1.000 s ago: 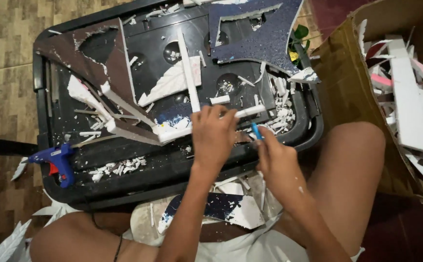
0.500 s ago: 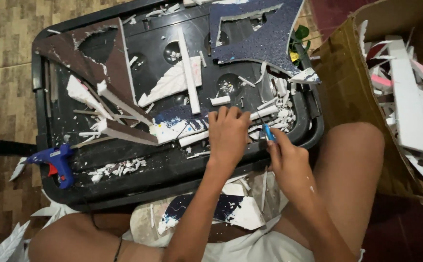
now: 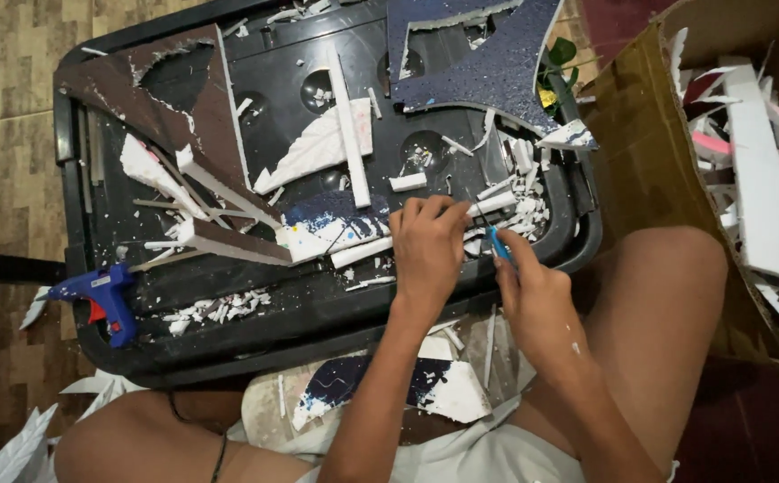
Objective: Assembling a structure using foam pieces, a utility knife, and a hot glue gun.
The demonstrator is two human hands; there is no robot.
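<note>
A black plastic tray [image 3: 103, 295] lies across the person's lap and holds nearly everything. Inside it are brown-faced foam offcuts [image 3: 184, 116] at its far left corner, a dark blue glittered foam sheet [image 3: 488, 63] with cut-outs at its far right, a long white foam strip [image 3: 347, 125] running away from the person near the tray's middle, and loose white crumbs and slivers heaped toward its right edge. A blue glue gun [image 3: 99, 295] rests on the tray's near left rim. Right of the tray stands an open cardboard box [image 3: 649, 170] filled with white and pink foam scraps [image 3: 756, 170].

The left hand [image 3: 427, 250] reaches in over the tray's near rim, palm down, fingers spread and curled, pressing a narrow white foam bar [image 3: 381, 246]. That bar lies near the tray's front right, its long axis running left to right and tilted slightly up toward the right end, just in front of a blue-and-white painted piece [image 3: 331, 224].

The right hand [image 3: 533, 295] sits just to the right of the left one, over the tray's right front corner, fingers pinched round a small blue-handled cutter [image 3: 497, 243]. The tool points away from the person and slightly left, its tip at the bar's right end. The hands are close together but not touching.
</note>
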